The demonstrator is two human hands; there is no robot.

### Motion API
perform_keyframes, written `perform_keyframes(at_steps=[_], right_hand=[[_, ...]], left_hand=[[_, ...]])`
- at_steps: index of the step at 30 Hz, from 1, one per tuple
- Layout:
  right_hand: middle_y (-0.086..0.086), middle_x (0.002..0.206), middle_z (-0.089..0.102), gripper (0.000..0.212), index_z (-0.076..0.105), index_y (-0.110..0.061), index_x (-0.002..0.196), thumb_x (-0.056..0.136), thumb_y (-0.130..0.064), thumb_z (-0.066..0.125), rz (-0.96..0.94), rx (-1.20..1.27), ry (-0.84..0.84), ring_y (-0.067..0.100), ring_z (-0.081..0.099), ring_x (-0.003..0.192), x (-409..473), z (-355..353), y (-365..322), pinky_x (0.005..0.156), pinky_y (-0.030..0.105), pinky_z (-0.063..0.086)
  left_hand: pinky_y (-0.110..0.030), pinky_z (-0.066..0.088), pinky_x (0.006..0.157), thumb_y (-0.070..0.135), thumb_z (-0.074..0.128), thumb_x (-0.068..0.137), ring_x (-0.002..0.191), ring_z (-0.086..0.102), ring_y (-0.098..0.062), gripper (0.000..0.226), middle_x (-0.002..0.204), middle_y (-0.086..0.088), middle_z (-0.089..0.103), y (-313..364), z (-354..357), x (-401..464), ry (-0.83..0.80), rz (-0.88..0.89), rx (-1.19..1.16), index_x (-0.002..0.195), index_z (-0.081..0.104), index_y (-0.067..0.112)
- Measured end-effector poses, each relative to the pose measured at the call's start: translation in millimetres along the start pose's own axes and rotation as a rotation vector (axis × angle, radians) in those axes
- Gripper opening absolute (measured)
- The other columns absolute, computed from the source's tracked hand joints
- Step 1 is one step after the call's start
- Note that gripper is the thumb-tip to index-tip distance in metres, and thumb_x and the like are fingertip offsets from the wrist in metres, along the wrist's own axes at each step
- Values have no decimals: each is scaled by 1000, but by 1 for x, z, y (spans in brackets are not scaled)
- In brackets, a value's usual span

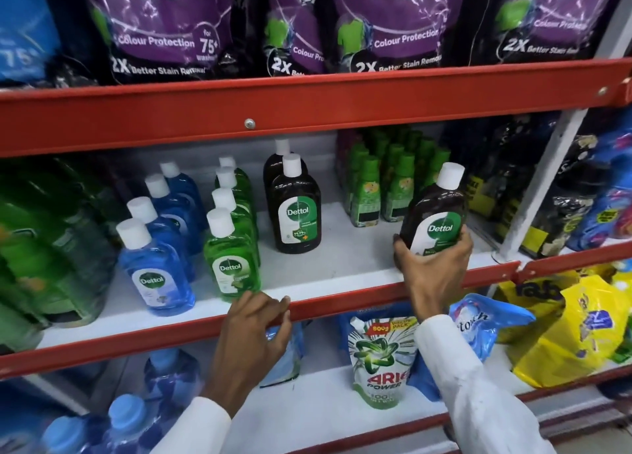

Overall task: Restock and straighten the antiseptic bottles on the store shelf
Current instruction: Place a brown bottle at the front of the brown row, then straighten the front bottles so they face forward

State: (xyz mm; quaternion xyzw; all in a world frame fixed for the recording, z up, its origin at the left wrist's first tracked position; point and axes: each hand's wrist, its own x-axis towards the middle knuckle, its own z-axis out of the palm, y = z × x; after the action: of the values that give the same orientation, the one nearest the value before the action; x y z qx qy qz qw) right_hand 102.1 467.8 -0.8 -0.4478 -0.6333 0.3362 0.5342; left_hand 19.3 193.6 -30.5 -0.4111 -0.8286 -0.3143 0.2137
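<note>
Right hand (431, 261) grips the brown Dettol bottle (434, 210) by its base, right of centre; left hand (254, 320) rests slack on the red shelf lip (342, 303). Rigid, probably heavy, slick plastic; a mid-body hold seems safer.

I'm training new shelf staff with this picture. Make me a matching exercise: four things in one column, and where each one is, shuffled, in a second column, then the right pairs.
Things
1. dark brown Dettol bottle
2. front green Dettol bottle
3. left hand
4. Ariel pouch

Places
A. standing on the shelf below
B. resting on the red shelf edge
C. held tilted in the right hand
D. standing at the head of a row, right of the front blue Dettol bottle

Pairs: 1-C, 2-D, 3-B, 4-A
</note>
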Motion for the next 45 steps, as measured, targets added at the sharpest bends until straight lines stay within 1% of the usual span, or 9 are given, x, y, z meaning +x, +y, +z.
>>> perform_keyframes(at_steps=[14, 21, 25, 29, 31, 34, 37, 42, 45], right_hand=[[11, 116, 55, 105, 40, -9, 123, 42, -57, 87, -133, 1, -368, 33, 58, 107, -115, 55, -70, 87, 44, 56], [13, 116, 55, 113, 38, -7, 123, 39, -65, 87, -195, -43, -441, 34, 56, 107, -113, 53, -64, 88, 48, 54], [9, 124, 54, 118, 39, -13, 131, 38, -66, 87, -196, 39, -669, 27, 57, 115, -96, 42, -49, 95, 43, 54], [3, 124, 63, 87, 41, -19, 138, 65, -27, 87, -217, 8, -1015, 17, 65, 107, -63, 31, -36, 84, 14, 53], [4, 116, 67, 59, 50, -12, 134, 80, -7, 75, -273, -47, -1006, 16, 66, 101, -52, 29, -36, 71, -4, 42], [5, 116, 73, 42, 62, -13, 123, 83, -7, 72, -343, -45, -921, 20, 67, 108, -48, 30, -34, 86, 10, 46], [2, 113, 75, 40, 66, -16, 118, 79, -12, 77, -317, -5, -913, 18, 69, 105, -48, 30, -31, 95, 28, 53], [-7, 105, 71, 44, 68, -14, 118, 76, -14, 82, -221, 31, -918, -16, 59, 76, -47, 29, -29, 71, -6, 40], [-2, 110, 73, 47, 68, -15, 118, 74, -15, 84, -201, 41, -913, -2, 66, 85, -48, 28, -29, 82, 5, 51]], left_hand=[[-16, 25, 115, 9, 60, 81, 122, 57, -19, 44, 124, 1, 68, -18, -10, -24, -96, -119, -87, 124, 64, 17], [-23, 43, 98, 10, 56, 80, 102, 66, -21, 36, 109, -6, 74, 0, -12, -10, -5, -185, -84, 113, 69, 12], [-33, 53, 84, 21, 56, 87, 92, 69, -26, 40, 106, -12, 75, 15, -7, 11, 28, -253, -73, 125, 62, 14], [-29, 54, 83, 25, 65, 86, 91, 69, -22, 45, 103, -11, 75, 21, 1, 36, -11, -356, -173, 128, 55, 12], [-27, 55, 79, 27, 72, 84, 87, 70, -19, 42, 99, -9, 77, 23, 5, 46, -28, -403, -214, 121, 59, 12], [-31, 58, 79, 29, 74, 83, 86, 71, -19, 33, 98, -6, 77, 23, 10, 51, -25, -417, -210, 109, 65, 13], [-38, 58, 80, 29, 72, 85, 86, 70, -25, 27, 97, -9, 77, 21, 13, 51, -10, -404, -195, 104, 65, 12], [-41, 57, 76, 29, 68, 87, 82, 69, -27, 25, 92, -10, 76, 15, 19, 48, 7, -416, -164, 105, 62, 12], [-41, 57, 78, 28, 68, 87, 84, 69, -27, 24, 92, -9, 76, 15, 21, 48, 18, -420, -164, 105, 63, 13]])
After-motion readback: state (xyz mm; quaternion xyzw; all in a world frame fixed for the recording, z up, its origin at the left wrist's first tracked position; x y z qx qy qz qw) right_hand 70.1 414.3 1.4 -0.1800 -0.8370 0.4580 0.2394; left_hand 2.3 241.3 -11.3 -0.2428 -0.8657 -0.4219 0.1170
